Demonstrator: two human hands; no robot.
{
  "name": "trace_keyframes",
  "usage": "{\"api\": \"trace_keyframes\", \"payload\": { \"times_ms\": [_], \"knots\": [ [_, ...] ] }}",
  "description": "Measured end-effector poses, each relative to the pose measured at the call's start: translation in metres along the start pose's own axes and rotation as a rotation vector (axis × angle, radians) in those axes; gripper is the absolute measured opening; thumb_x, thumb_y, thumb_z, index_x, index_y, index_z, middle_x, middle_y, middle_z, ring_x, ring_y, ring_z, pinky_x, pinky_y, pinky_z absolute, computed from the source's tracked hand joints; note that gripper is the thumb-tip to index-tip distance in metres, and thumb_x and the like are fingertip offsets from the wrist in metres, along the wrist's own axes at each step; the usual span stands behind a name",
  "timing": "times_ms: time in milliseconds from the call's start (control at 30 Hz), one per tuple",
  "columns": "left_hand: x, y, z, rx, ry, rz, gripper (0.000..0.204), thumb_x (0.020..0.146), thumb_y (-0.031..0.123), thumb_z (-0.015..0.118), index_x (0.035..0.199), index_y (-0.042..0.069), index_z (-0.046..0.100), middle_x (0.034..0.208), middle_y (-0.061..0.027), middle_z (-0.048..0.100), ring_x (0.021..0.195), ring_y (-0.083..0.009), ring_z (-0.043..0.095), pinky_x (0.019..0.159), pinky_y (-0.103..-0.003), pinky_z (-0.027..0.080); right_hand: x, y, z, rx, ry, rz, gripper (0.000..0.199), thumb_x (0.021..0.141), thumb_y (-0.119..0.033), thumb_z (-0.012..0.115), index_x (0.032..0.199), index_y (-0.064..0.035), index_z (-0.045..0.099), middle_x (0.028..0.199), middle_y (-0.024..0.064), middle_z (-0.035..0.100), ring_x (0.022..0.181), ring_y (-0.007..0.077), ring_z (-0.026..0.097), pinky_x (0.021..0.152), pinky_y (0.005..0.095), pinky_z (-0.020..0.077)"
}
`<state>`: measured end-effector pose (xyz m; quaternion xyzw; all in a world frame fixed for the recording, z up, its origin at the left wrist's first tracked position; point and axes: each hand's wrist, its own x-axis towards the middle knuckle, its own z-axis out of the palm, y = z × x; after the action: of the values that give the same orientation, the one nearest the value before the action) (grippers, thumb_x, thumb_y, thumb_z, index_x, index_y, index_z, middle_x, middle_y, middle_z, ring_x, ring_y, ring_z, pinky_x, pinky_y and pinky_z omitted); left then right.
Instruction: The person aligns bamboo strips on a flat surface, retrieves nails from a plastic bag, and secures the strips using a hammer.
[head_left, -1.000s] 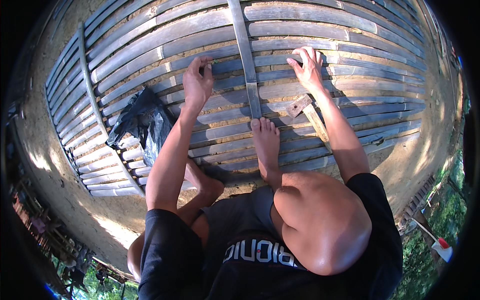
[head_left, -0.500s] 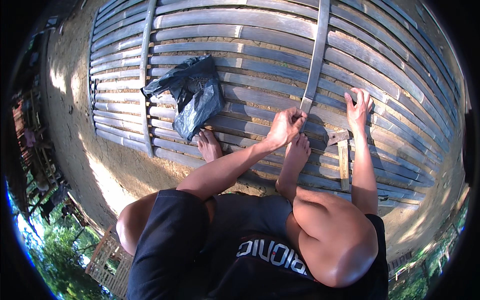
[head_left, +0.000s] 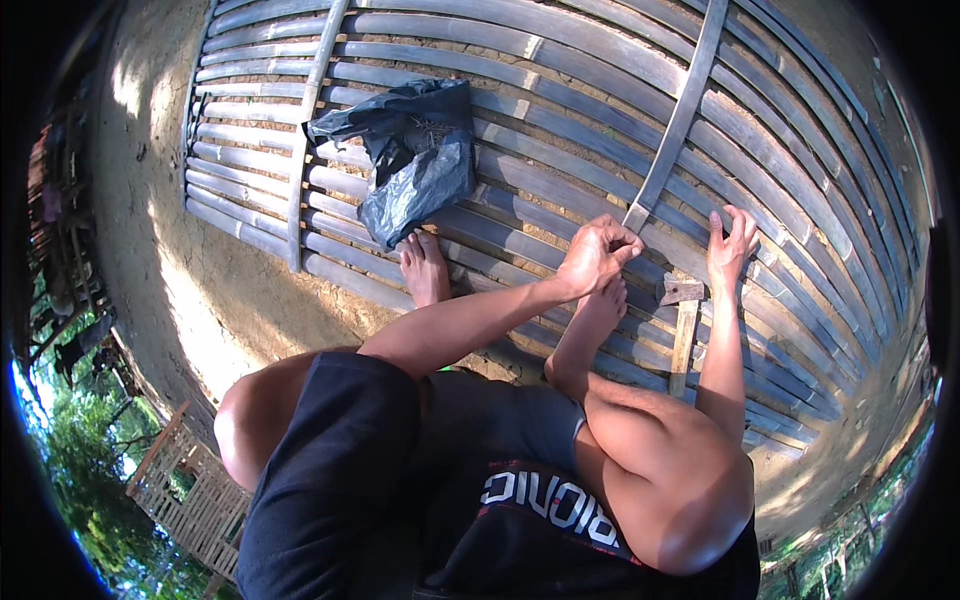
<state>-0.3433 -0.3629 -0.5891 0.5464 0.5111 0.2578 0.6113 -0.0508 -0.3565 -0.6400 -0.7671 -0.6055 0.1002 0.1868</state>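
My left hand (head_left: 598, 258) is closed in a pinch above the near end of a cross strip (head_left: 680, 115) on the bamboo slats. Whatever its fingertips hold, if anything, is too small to make out. To the right, my right hand (head_left: 732, 245) is open over the slats, thumb apart from the bent fingers, with nothing visible in it. Between my right forearm and my right foot lies a hammer (head_left: 686, 335), its wooden handle toward me and its blocky head away. A crumpled black plastic bag (head_left: 425, 185) sits open at the left, with thin dark pieces showing inside.
The slatted bamboo platform (head_left: 560, 115) has gaps showing soil between its slats. Another cross strip (head_left: 315, 105) runs along its left part. My bare feet rest on the near slats. Bare earth (head_left: 160, 250) surrounds the platform, and a slatted panel (head_left: 190, 480) stands at lower left.
The whole view has shifted and turned slightly, so the platform and bag appear tilted. Both hands keep nearly the same pose and place relative to the slats.
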Motion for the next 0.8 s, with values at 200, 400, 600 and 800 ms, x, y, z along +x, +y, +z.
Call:
{"api": "trace_keyframes", "payload": {
  "times_ms": [200, 400, 600, 800],
  "knots": [
    [0.034, 0.001, -0.013, -0.203, 0.119, -0.120, 0.018, 0.097, 0.009, 0.071, 0.109, -0.004, 0.073, 0.098, -0.0089, 0.075, 0.088, -0.0145, 0.067, 0.081, -0.029, 0.055, -0.001, 0.001, 0.005, 0.014, 0.087, -0.004, 0.037, 0.095, -0.044, 0.070, 0.118, -0.0152, 0.067, 0.124, 0.0111, 0.057, 0.119, 0.0342, 0.049, 0.103, 0.0490, 0.0371],
    [0.096, 0.022, -0.017, -0.100, 0.247, -0.035, 0.017, 0.095, 0.007, 0.072, 0.108, -0.004, 0.073, 0.096, -0.0077, 0.075, 0.085, -0.0103, 0.066, 0.078, -0.027, 0.054, -0.002, -0.003, 0.005, 0.015, 0.088, 0.014, 0.041, 0.097, -0.048, 0.066, 0.119, -0.0136, 0.065, 0.124, 0.0116, 0.055, 0.119, 0.0352, 0.049, 0.104, 0.0516, 0.0369],
    [0.115, 0.022, 0.012, 0.091, 0.259, 0.067, 0.011, 0.092, 0.007, 0.074, 0.100, -0.001, 0.074, 0.092, -0.0074, 0.073, 0.079, -0.0129, 0.064, 0.073, -0.029, 0.051, -0.002, -0.005, 0.005, 0.044, 0.110, 0.021, 0.039, 0.096, -0.046, 0.067, 0.118, -0.0136, 0.065, 0.123, 0.0116, 0.055, 0.119, 0.0351, 0.049, 0.102, 0.0518, 0.0373],
    [0.114, 0.006, 0.020, 0.255, 0.316, 0.285, 0.009, 0.090, 0.006, 0.073, 0.097, 0.000, 0.073, 0.090, -0.0124, 0.070, 0.081, -0.0266, 0.066, 0.076, -0.036, 0.052, -0.002, -0.005, 0.004, 0.058, 0.111, 0.011, 0.039, 0.097, -0.046, 0.066, 0.117, -0.0130, 0.065, 0.123, 0.0115, 0.055, 0.118, 0.0352, 0.049, 0.102, 0.0518, 0.0376]
  ]
}}
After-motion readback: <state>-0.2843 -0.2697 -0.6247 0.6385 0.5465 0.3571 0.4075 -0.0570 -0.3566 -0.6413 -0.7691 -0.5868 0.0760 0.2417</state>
